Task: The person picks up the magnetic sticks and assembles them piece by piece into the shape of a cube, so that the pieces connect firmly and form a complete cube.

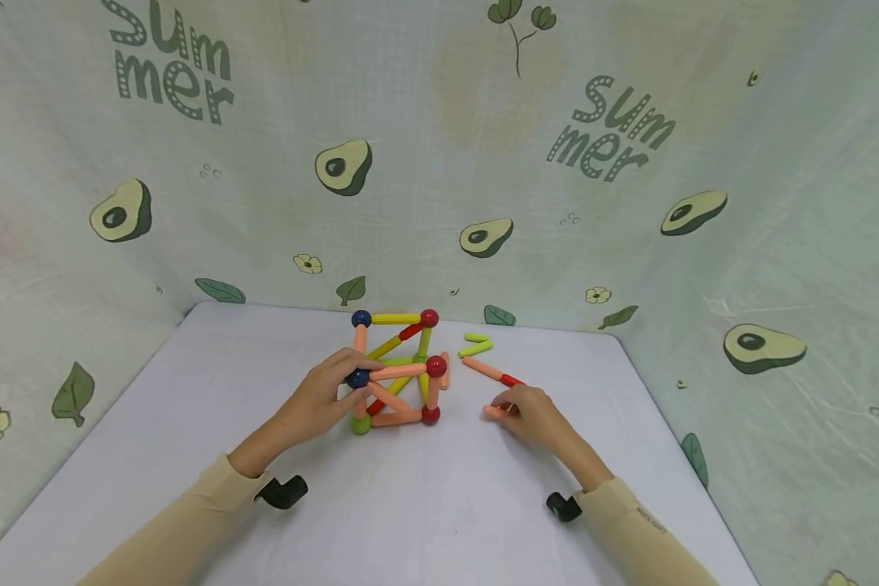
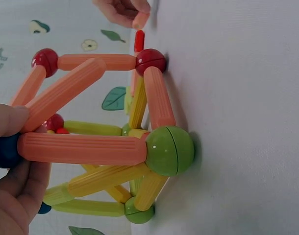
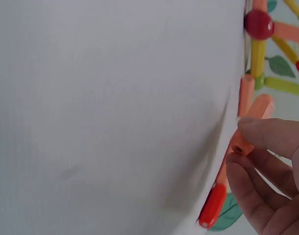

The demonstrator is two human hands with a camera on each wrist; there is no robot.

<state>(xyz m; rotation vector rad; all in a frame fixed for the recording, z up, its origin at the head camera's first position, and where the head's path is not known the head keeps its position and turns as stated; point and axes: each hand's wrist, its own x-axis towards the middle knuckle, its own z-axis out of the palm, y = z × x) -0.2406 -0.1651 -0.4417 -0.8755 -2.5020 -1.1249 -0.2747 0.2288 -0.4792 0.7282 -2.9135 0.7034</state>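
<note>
A cube-like frame of magnetic rods and balls (image 1: pixel 397 372) stands on the table in the head view. At its near upper left corner, my left hand (image 1: pixel 325 392) grips a dark blue ball (image 2: pixel 5 151) between thumb and fingers. From that ball an orange diagonal rod (image 2: pixel 66 93) slants across the near face, its other end touching no ball. Low over the table right of the frame, my right hand (image 1: pixel 531 417) pinches a short orange rod (image 3: pixel 260 110) between thumb and fingertips. Red balls (image 1: pixel 435 366) and a green ball (image 2: pixel 170 151) form other near corners.
Beyond my right hand lie an orange rod (image 1: pixel 481 368) and a red rod (image 1: pixel 511 380), end to end. Two light green rods (image 1: pixel 476 349) are farther back. Another orange rod (image 1: pixel 444 372) lies close beside the frame. A printed cloth (image 1: pixel 410 244) hangs behind the table.
</note>
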